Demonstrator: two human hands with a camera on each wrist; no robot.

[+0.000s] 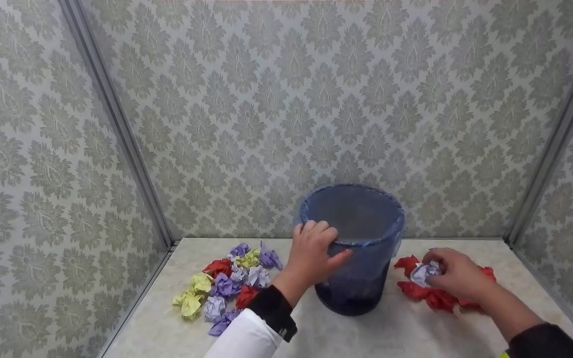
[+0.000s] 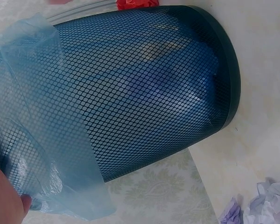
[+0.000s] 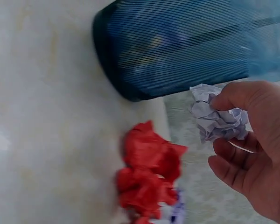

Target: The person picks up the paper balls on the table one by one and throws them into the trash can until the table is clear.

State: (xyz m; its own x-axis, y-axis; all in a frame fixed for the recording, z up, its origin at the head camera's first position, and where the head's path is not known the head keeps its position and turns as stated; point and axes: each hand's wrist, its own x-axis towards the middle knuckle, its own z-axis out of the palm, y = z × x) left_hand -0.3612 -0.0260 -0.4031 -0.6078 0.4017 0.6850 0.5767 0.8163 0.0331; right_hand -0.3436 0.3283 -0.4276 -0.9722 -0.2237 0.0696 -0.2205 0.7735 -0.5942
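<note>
A mesh wastebasket (image 2: 144,93) with a blue plastic liner (image 1: 366,258) folded over its rim stands near the back of the table. My left hand (image 1: 314,251) grips the near left part of that rim, fingers over the edge and thumb outside. To the basket's right, my right hand (image 1: 458,273) pinches a crumpled white paper ball (image 3: 217,114) between thumb and fingers. Red crumpled paper (image 1: 438,298) lies on the table beneath and around this hand. Through the mesh, blurred coloured shapes show low inside the basket.
Left of the basket lies a pile of crumpled paper balls, with yellow (image 1: 189,301), purple (image 1: 226,284), white (image 1: 214,308) and red (image 1: 245,297) ones. Patterned wall panels (image 1: 276,99) enclose the table (image 1: 336,338) at the back and both sides.
</note>
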